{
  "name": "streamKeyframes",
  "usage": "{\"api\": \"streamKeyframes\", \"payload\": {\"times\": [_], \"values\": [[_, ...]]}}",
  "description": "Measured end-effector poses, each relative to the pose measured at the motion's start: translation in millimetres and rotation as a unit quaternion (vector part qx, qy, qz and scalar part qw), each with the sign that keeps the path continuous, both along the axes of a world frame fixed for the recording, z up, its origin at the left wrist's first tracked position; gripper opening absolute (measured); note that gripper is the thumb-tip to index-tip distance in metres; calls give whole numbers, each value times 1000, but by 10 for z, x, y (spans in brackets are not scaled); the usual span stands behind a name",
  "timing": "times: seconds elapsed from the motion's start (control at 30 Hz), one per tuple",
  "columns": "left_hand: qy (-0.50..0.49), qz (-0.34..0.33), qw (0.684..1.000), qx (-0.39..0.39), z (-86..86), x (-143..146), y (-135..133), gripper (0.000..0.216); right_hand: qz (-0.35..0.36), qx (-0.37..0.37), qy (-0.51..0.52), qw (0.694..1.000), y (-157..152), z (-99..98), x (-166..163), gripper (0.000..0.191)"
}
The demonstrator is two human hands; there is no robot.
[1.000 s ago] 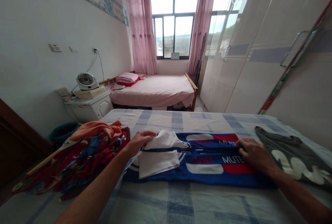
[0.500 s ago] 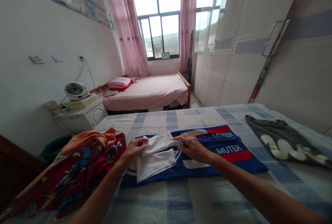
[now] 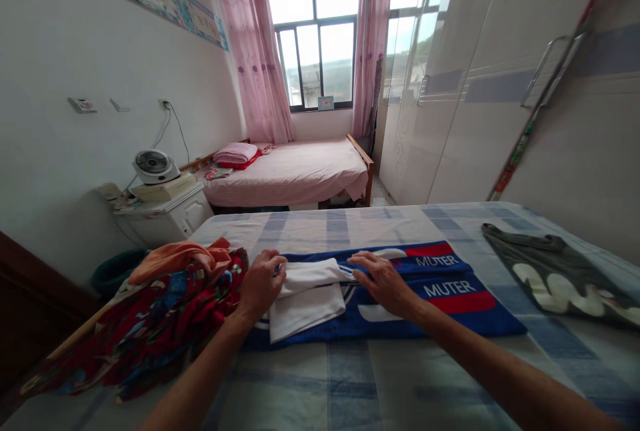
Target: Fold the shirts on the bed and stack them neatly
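A blue jersey (image 3: 395,328) with red bands, white patches and "MUTER" lettering lies folded flat on the bed in front of me. Its white sleeves (image 3: 307,311) are laid across its left part, the upper one overlapping the lower. My left hand (image 3: 261,284) rests at the left end of the upper sleeve, thumb and fingers apart with blue cloth showing between them. Over the striped cuff at the sleeve's right end is my right hand (image 3: 383,281), its fingers stretched out and apart on the cloth.
A heap of red patterned and orange clothing (image 3: 185,298) lies at the left. A dark grey garment (image 3: 555,271) is spread on the right of the checked bed sheet (image 3: 350,378). Beyond stand a pink bed (image 3: 305,171), a nightstand (image 3: 170,214) with a fan, and a wardrobe (image 3: 460,131).
My left hand has let go of the upper sleeve's left end and lifted slightly. My right hand's fingers have spread off the cuff. The upper sleeve now lies flatter; the view has shifted a little.
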State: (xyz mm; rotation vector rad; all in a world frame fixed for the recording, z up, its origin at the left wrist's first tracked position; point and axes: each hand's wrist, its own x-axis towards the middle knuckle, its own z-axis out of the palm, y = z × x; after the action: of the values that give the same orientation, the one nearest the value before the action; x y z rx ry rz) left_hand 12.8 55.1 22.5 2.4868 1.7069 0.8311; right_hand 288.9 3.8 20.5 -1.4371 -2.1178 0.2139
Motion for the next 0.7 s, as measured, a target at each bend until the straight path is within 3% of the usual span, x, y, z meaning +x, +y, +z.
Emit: {"api": "streamKeyframes", "payload": {"times": [0.07, 0.13, 0.3, 0.4, 0.53, 0.7], "values": [[33, -64, 997, 17, -38, 50, 28, 36, -25, 12, -69, 997, 58, -49, 190, 42], [76, -85, 993, -24, -114, 66, 70, 46, -70, -4, -142, 987, 117, -156, 458, 51], [129, -4, 977, -167, -355, -8, 153, 67, -278, -83, -210, 934, 110, -503, 1292, 70], [106, 0, 979, -174, -385, -40, 186, 69, -309, -83, -227, 920, 44, -583, 1596, 71], [27, -5, 984, -176, -241, -149, 149, 66, -307, -61, -220, 924, -39, -532, 1559, 66], [-40, 66, 981, -176, -15, -381, -185, 53, -214, 25, -180, 960, -173, -318, 993, 63]]}}
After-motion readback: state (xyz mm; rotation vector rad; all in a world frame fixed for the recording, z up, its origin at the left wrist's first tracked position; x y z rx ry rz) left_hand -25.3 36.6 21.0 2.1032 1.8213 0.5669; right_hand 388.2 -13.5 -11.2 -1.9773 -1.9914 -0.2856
